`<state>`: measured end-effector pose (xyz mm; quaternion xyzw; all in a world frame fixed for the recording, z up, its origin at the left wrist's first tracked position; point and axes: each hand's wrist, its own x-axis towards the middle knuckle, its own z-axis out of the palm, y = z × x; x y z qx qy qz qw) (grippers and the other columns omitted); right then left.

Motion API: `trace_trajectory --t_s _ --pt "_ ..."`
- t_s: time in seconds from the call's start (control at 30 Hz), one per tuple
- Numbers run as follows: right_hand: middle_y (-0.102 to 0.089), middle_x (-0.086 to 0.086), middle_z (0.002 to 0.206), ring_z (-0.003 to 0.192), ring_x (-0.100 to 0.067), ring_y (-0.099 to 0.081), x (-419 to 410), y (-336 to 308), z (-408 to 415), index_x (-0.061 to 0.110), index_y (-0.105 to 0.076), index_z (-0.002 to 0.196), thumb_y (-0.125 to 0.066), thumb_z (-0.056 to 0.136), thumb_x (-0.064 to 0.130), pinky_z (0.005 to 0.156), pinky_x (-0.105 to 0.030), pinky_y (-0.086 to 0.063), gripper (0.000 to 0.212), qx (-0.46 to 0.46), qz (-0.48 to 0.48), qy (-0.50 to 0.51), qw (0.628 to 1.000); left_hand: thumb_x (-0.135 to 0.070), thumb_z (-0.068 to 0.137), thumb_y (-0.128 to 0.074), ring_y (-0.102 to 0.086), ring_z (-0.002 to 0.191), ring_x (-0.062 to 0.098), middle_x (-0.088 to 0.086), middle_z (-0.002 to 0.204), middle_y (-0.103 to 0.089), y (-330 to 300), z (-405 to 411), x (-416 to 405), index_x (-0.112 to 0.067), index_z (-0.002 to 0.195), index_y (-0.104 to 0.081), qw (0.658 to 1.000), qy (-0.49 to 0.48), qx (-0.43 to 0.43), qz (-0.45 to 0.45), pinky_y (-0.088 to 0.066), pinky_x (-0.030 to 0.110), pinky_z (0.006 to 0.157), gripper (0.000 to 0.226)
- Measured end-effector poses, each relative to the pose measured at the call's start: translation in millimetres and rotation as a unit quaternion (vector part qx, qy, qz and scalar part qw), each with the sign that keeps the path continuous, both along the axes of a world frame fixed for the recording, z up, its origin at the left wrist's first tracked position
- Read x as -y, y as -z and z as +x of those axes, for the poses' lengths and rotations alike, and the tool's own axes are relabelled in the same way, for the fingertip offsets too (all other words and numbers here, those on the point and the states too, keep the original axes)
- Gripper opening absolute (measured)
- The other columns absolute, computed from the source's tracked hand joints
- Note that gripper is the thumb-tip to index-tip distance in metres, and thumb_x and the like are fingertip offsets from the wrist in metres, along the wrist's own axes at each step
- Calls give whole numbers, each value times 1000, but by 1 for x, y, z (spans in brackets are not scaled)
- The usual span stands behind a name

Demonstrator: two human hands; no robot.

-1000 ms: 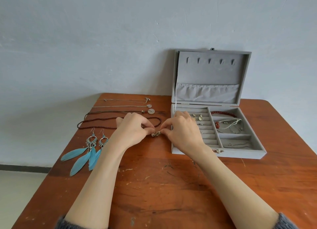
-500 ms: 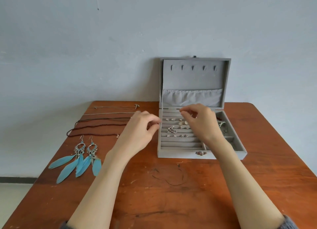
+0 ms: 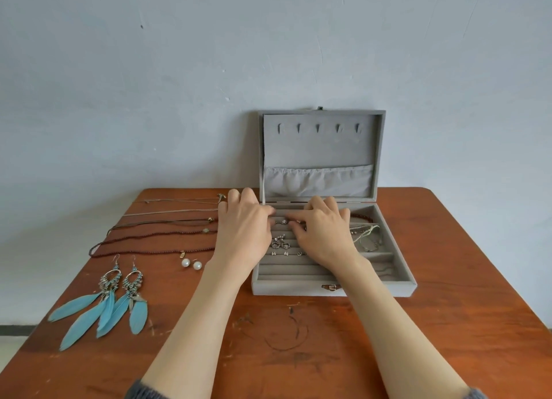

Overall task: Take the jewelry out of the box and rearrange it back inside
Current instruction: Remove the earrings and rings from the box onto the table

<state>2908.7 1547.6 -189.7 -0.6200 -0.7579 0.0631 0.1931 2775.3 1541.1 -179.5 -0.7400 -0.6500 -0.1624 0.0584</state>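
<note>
A grey velvet jewelry box (image 3: 286,289) stands open on the wooden table, its lid (image 3: 319,141) upright against the wall. My left hand (image 3: 243,228) reaches over the box's left wall; its thumb and forefinger meet at the top ring row, and what lies between them is hidden. My right hand (image 3: 324,232) hovers over the same rows, fingertips pinching a small silver earring (image 3: 283,221). More small silver earrings (image 3: 280,244) sit in lower rows. Two pearl earrings (image 3: 190,263) lie on the table left of the box.
Several necklaces (image 3: 164,228) are laid in lines at the table's back left. A pair of blue feather earrings (image 3: 104,303) lies near the left edge. A red bead bracelet (image 3: 363,217) and pale cords (image 3: 367,234) fill the box's right compartments.
Both hands moved from the table left of the box into its ring rows. The pearl earrings they held together now lie on the table.
</note>
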Motion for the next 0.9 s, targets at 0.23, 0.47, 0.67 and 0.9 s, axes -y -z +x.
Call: trace_trajectory --t_s 0.23,0.47,0.67,0.9 --pt "-52 -2 114 117 -24 -37 0 -1 -4 34 -63 117 -48 93 31 91 -38 -27 28 -3 4 0 1000 -32 95 -47 -35 108 23 1 110 -48 4 -6 -2 -31 122 -59 999 23 9 -38 -29 33 86 30" --pt "-58 -1 107 114 -23 -42 -4 3 -6 25 -70 101 -54 90 33 90 -37 -27 20 -38 12 36 999 -31 92 -53 -37 111 22 0 107 -50 9 -4 -4 -23 113 -64 997 7 77 -31 -26 33 90 25" --pt "-59 -1 107 112 -22 -43 -6 3 -7 26 -67 105 -55 89 34 91 -37 -28 21 -36 18 32 999 -32 91 -55 -37 111 21 -1 109 -49 10 -4 -3 -24 108 -65 996 4 83 -25 -25 33 90 21" --pt "-57 0 108 114 -21 -42 -6 2 -8 32 -67 111 -55 90 33 90 -36 -27 24 -27 15 10 999 -32 91 -54 -35 112 20 -2 111 -50 9 -6 -3 -24 109 -65 996 6 82 -19 -25 33 89 22"
